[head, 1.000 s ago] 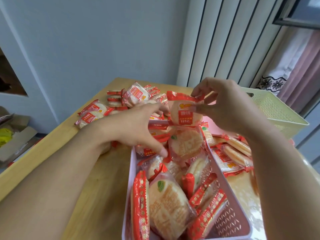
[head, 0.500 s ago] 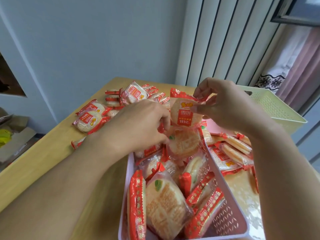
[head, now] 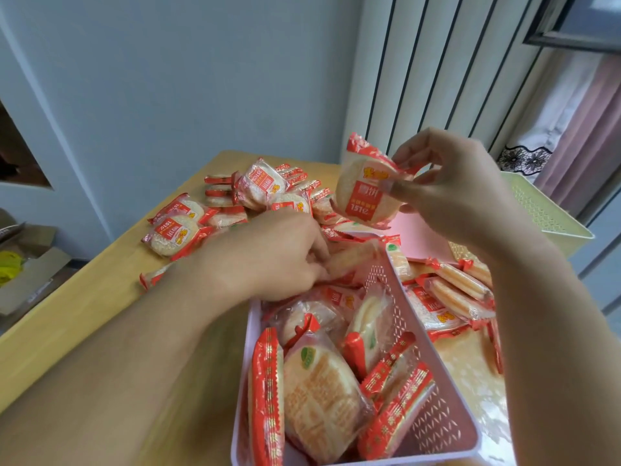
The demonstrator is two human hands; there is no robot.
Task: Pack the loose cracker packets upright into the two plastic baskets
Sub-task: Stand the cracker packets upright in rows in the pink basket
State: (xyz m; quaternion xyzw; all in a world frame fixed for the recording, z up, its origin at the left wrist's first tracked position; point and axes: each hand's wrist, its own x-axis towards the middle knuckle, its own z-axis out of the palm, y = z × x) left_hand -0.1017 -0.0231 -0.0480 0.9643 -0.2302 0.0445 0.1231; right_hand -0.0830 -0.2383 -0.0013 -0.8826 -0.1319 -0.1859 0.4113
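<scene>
The right hand (head: 460,193) has lifted its round red-and-white wrapped cracker packet (head: 364,190) a bit higher than half a second ago — it pinches the top seal, packet hanging above the far end of the pink perforated plastic basket (head: 447,415). The left hand (head: 268,253) has dropped to that far end, fingers curled in among the packets; whether it actually grips one I can't tell, too blurry. Looks like it's clearing a slot for the raised packet. Pale yellow plastic basket (head: 551,216) sits behind — contents not visible. Plenty of loose packets (head: 181,230) remain on the wooden table (head: 84,314).
</scene>
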